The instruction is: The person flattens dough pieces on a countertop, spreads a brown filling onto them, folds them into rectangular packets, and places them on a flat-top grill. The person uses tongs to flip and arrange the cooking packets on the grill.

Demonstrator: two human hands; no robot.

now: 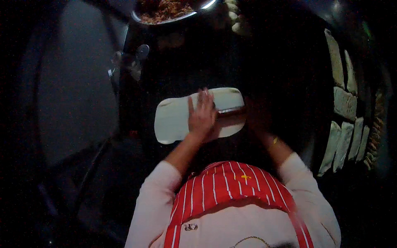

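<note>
A flat sheet of pale dough (170,121) lies before me on a dark work surface. My left hand (202,116) rests on its middle with the fingers spread, palm down. Just right of that hand, a broad metal blade (231,121) crosses the right half of the sheet, its upper edge catching the light. My right hand (259,116) is at the blade's outer end, blurred and mostly lost in shadow. It appears to grip the blade's handle, though the fingers are hard to make out.
A metal bowl (198,14) of reddish-brown filling (167,11) stands at the far edge. Beside it runs a row of small pale lumps (233,15). Several long pale slabs (333,59) lie at the right, with a row of browner pieces (375,133) beyond. Small shiny objects (142,52) sit at the left edge.
</note>
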